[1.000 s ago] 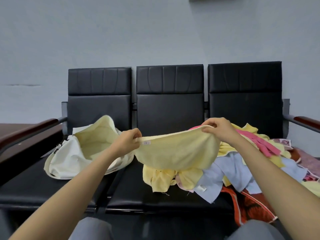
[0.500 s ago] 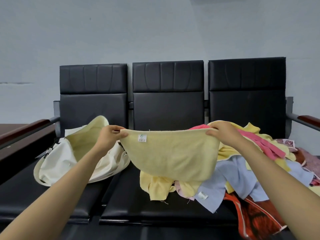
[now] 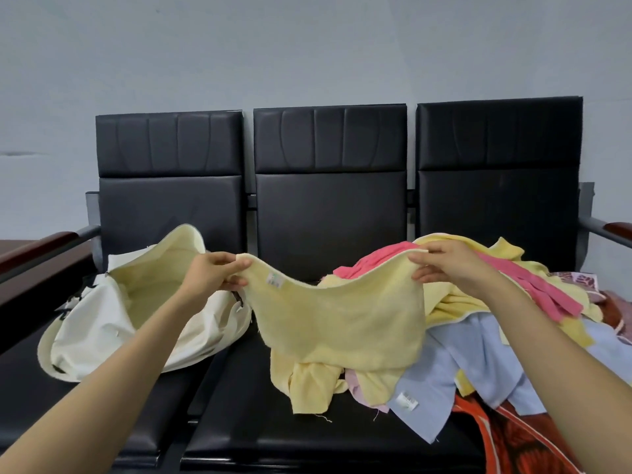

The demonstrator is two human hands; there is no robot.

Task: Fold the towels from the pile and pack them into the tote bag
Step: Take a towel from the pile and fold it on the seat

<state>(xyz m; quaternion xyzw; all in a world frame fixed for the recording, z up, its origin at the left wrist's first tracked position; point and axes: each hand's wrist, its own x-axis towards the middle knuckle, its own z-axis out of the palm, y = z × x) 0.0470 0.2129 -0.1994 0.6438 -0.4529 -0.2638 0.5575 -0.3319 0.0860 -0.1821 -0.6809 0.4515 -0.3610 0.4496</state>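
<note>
Now: I log both grips clamped on the yellow towel [image 3: 342, 323]. The left hand [image 3: 208, 275] pinches one top corner, the right hand [image 3: 451, 268] the other; the top edge sags between them, label [image 3: 274, 279] just beside the left grip. It hangs above the bench [image 3: 260, 432], middle seat. I note the tote bag [image 3: 113, 323] lying open just outside the left grip, the pile [image 3: 478, 354] under and beyond the right grip.
</note>
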